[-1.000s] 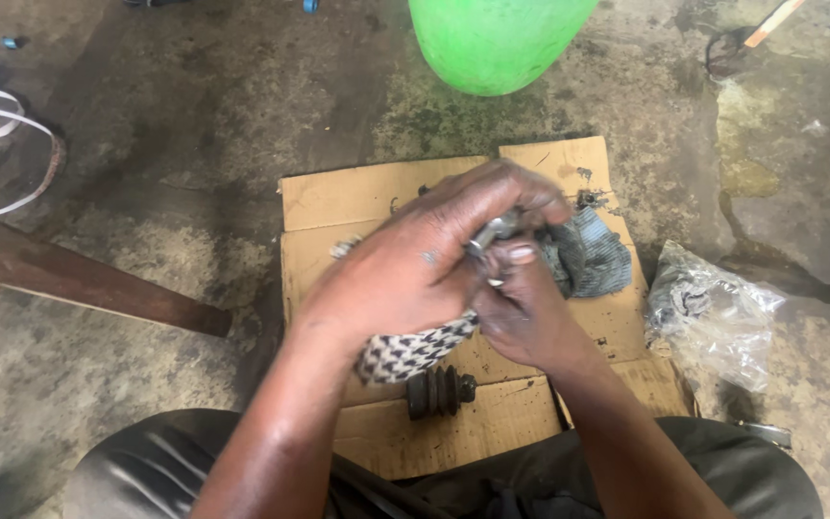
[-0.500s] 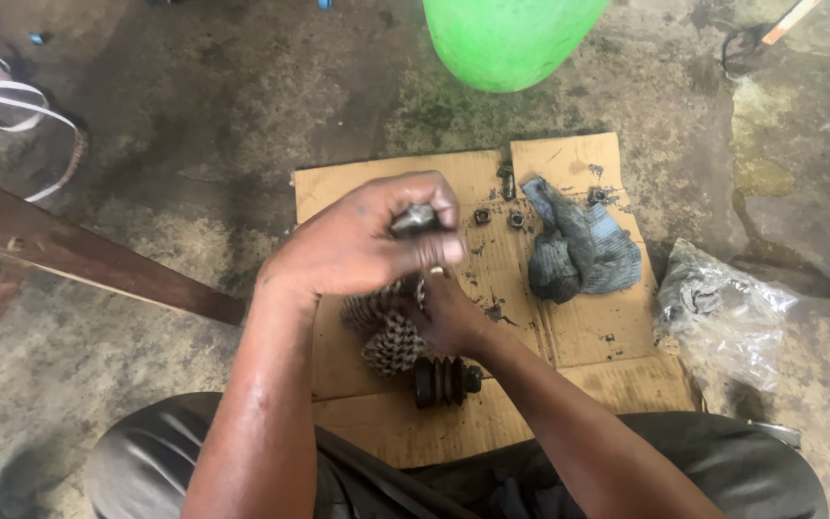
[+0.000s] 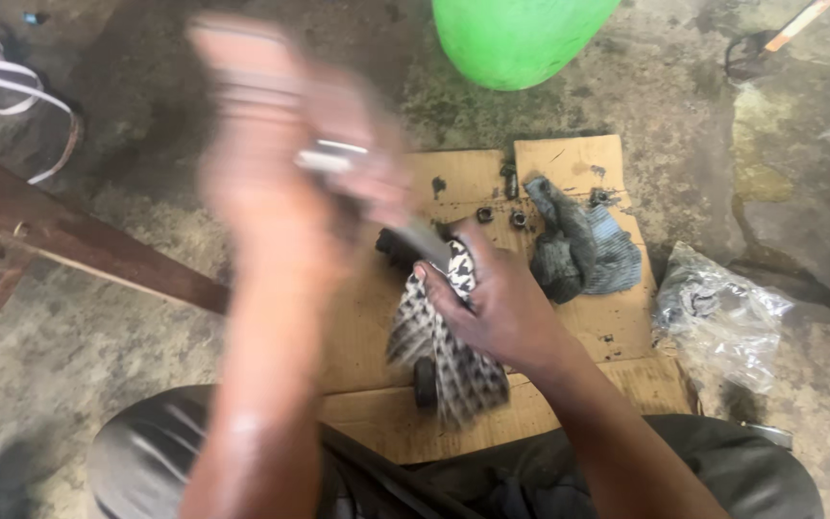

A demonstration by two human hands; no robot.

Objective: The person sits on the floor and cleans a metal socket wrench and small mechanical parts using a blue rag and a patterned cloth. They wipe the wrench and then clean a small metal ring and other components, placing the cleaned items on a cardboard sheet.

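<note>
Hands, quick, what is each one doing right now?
Left hand: raised and blurred, pinching a small shiny metal piece.
Right hand: closed on a black-and-white patterned cloth over the cardboard.

A single head-worn camera looks steeply down from close above the person's lap — knees at six o'clock, the cardboard sheet [image 3: 569,173] at centre, a green tub [image 3: 521,38] cut off at twelve. The raised left hand [image 3: 290,163] blurs near the lens — no second view.

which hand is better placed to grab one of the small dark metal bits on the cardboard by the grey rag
Right. The right hand rests low on the checked cloth, close to the small dark bits; the left hand is raised, blurred, holding something shiny.
</note>
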